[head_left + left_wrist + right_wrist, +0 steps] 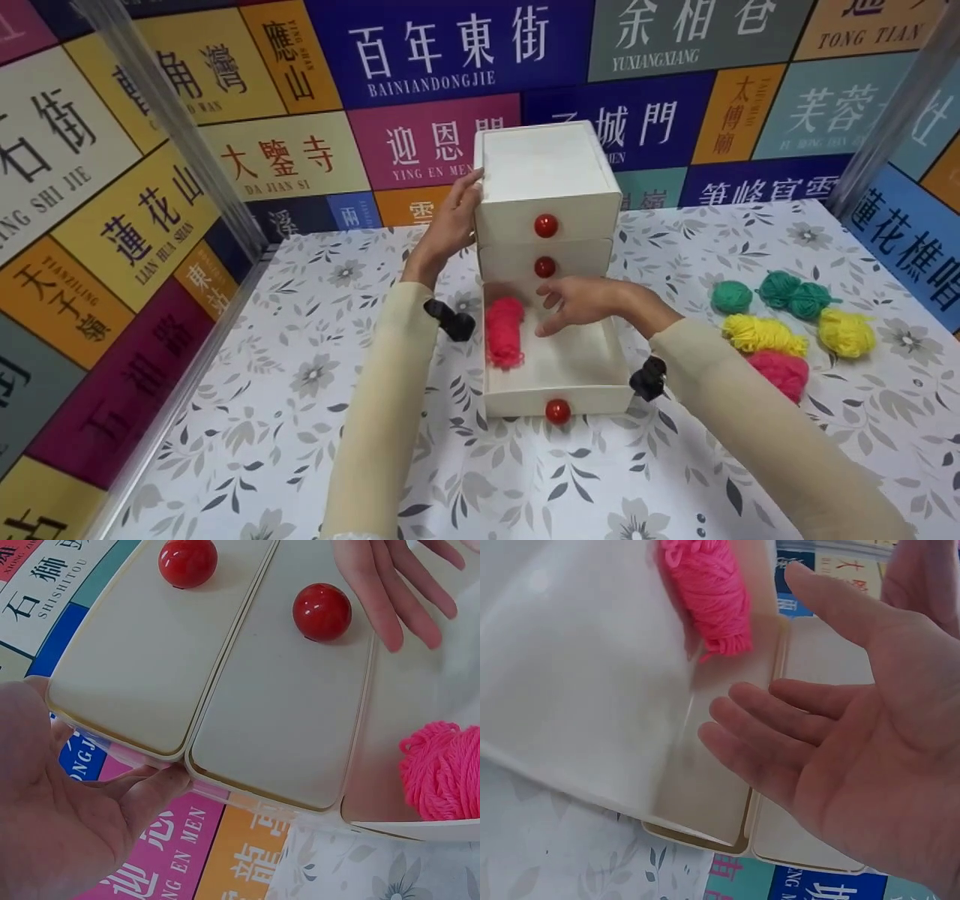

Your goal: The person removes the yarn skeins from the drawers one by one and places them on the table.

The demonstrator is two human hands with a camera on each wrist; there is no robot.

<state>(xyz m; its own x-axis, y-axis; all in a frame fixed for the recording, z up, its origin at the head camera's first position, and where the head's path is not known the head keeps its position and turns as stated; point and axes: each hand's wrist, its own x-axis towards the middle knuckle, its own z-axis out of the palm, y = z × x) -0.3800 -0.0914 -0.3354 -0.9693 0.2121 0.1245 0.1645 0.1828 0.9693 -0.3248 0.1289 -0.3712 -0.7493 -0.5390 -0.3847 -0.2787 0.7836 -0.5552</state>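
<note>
A white drawer cabinet (551,161) with red round knobs stands on the table, its bottom drawer (585,360) pulled out. Inside that drawer, along the left wall, lies a bright pink yarn skein (505,332). My left hand (454,217) rests against the cabinet's left side near the top drawer; the left wrist view shows the thumb and fingers (161,791) at the side edge. Over the open drawer hovers my right hand (581,301), fingers spread and loosely bent. In the right wrist view its palm (855,757) is bare, apart from the skein.
To the right on the table lie green yarn balls (731,298), a yellow skein (765,335), a yellow ball (846,333) and a pink ball (781,373), partly behind my right sleeve. A patterned cloth (300,420) covers the table. Printed panels (450,45) stand behind the cabinet.
</note>
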